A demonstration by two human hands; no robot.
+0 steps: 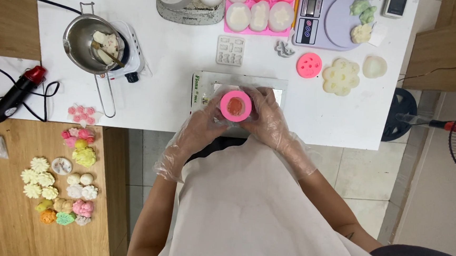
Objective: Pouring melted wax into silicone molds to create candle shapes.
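Your gloved left hand [203, 125] and right hand [268, 120] clamp together around a pink mould [235, 106], held over a small scale [204, 87] on the white table [177, 96].

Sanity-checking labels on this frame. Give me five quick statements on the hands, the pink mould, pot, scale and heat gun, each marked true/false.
1. Both hands, left hand and right hand, hold the round pink mould. True.
2. The hands are bare. False: both wear clear plastic gloves.
3. The metal pot sits on a small white hotplate at the table's left. True.
4. The digital scale has nothing on it. False: a few pale green and cream shaped pieces lie on its platform.
5. The red-tipped heat gun is in the right hand. False: it lies at the far left, away from both hands.
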